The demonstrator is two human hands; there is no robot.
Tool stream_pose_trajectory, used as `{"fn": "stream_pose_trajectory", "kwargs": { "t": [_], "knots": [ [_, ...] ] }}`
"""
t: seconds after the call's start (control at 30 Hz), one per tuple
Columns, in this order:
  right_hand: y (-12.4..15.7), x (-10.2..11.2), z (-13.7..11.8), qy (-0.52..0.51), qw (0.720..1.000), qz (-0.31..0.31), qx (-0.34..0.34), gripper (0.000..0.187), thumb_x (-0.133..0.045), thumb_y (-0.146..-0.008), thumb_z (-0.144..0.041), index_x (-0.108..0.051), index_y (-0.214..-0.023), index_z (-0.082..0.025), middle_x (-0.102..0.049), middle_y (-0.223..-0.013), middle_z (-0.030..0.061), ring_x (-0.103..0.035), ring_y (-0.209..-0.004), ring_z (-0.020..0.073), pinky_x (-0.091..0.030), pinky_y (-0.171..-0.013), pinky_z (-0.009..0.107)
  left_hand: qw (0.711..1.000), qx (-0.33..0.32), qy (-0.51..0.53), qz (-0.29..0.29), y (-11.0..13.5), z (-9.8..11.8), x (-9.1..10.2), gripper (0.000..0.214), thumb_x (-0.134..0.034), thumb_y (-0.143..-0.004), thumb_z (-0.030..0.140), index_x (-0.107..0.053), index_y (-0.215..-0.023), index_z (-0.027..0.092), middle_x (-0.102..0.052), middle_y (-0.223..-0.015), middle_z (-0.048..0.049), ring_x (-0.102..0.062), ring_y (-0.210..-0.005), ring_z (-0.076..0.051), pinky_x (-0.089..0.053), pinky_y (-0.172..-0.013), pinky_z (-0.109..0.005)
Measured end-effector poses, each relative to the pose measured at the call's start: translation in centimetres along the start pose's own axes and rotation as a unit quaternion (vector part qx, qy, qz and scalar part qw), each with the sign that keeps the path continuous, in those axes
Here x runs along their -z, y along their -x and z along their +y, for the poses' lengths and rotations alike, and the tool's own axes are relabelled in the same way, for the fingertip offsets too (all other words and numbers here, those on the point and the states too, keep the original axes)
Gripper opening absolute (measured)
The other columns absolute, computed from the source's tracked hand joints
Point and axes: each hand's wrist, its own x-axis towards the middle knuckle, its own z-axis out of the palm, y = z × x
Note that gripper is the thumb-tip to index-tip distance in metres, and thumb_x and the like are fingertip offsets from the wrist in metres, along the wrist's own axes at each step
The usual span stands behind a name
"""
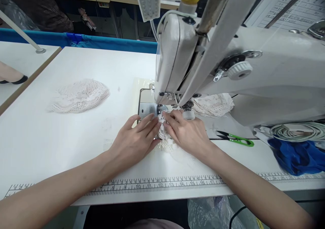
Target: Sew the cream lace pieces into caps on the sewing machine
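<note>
A small piece of white lace (161, 129) lies under the needle area of a white sewing machine (169, 60). My left hand (138, 137) rests at the lace's left edge, its fingers stretched out flat over the metal needle plate (147, 109). From the other side, my right hand (188, 132) has bent fingers pressed onto the lace by the presser foot (159, 109); its fingertips partly cover the material. Behind my right hand sits a stack of lace pieces (214, 104). Another scalloped lace piece (80, 95) lies on the table to the left.
Green-handled thread snips (236, 138) lie right of my right hand. Farther right are a blue cloth (298, 156) and a coiled pale cord (299, 131). A printed ruler (152, 185) runs along the front edge. Beyond the blue fabric trough (111, 43), a person (40, 7) is partly visible.
</note>
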Motion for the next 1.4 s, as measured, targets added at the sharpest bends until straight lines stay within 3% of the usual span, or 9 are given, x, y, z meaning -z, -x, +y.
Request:
{"fn": "stream_pose_trajectory", "kwargs": {
  "t": [0.6,0.87,1.03,1.2,1.4],
  "knots": [
    [-0.29,-0.54,0.23,0.004,0.999,0.027,-0.018,0.042,-0.038,-0.102,-0.038,-0.066,-0.125,-0.018,-0.069,-0.095,0.0111,-0.059,-0.082,0.0202,-0.032,-0.054,0.03,1.0,0.014,-0.002,-0.002,-0.19,-0.31,-0.43,0.03,-0.054,-0.097,0.03,-0.063,-0.118,0.012,-0.068,-0.123,-0.011,-0.058,-0.122,-0.025,-0.042,-0.094,-0.041],
    [-0.06,-0.19,-0.07,0.014,0.999,0.033,-0.009,0.041,-0.039,-0.102,-0.036,-0.067,-0.122,-0.015,-0.07,-0.102,0.0114,-0.059,-0.08,0.0186,-0.032,-0.055,0.031,1.0,0.014,-0.003,-0.004,-0.11,-0.15,-0.3,0.031,-0.051,-0.098,0.03,-0.062,-0.12,0.012,-0.067,-0.125,-0.0107,-0.056,-0.124,-0.026,-0.041,-0.095,-0.041],
    [0.23,-0.34,0.25,0.017,0.997,0.068,0.025,0.037,-0.042,-0.101,-0.035,-0.064,-0.126,-0.018,-0.072,-0.098,0.0087,-0.06,-0.076,0.0168,-0.031,-0.054,0.029,1.0,0.017,-0.001,-0.015,0.01,-0.25,-0.3,0.033,-0.05,-0.098,0.033,-0.061,-0.123,0.012,-0.066,-0.126,-0.0093,-0.055,-0.126,-0.025,-0.041,-0.097,-0.041],
    [0.45,-0.31,0.36,0.0,0.994,0.101,0.043,0.033,-0.045,-0.1,-0.032,-0.073,-0.109,-0.017,-0.073,-0.092,0.0065,-0.062,-0.076,0.015,-0.031,-0.053,0.029,0.999,0.02,0.0,-0.025,0.25,-0.16,-0.04,0.035,-0.047,-0.1,0.034,-0.06,-0.125,0.012,-0.066,-0.127,-0.0069,-0.056,-0.125,-0.024,-0.041,-0.097,-0.042],
    [0.34,-0.18,0.38,-0.026,0.993,0.108,0.041,0.033,-0.047,-0.1,-0.03,-0.076,-0.094,-0.016,-0.074,-0.091,0.0065,-0.064,-0.076,0.015,-0.031,-0.052,0.029,1.0,0.014,0.007,-0.013,0.16,0.04,0.41,0.029,-0.049,-0.099,0.032,-0.068,-0.11,0.013,-0.067,-0.126,-0.0032,-0.061,-0.114,-0.022,-0.043,-0.094,-0.04]
  ]
}}
